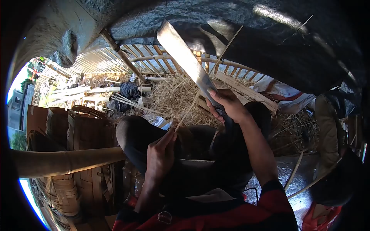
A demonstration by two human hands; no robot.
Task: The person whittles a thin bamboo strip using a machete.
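Note:
My right hand (229, 106) is closed around the dark handle of a machete (184, 57), whose broad blade points up and to the left, away from me. Lower and to the left, my left hand (161, 156) pinches the near end of a thin bamboo strip (226, 48). The strip slants up to the right and crosses the blade near its base; whether the two touch I cannot tell. Both hands are above my bent knees (135, 133). The palm side of my left hand is hidden.
A heap of pale shavings (173, 94) lies beyond my knees. A thick bamboo pole (69, 159) and woven baskets (86, 129) are at the left. Split bamboo pieces (246, 90) lie to the right, under a dark tarp (293, 54). A slatted bamboo fence (154, 57) runs behind.

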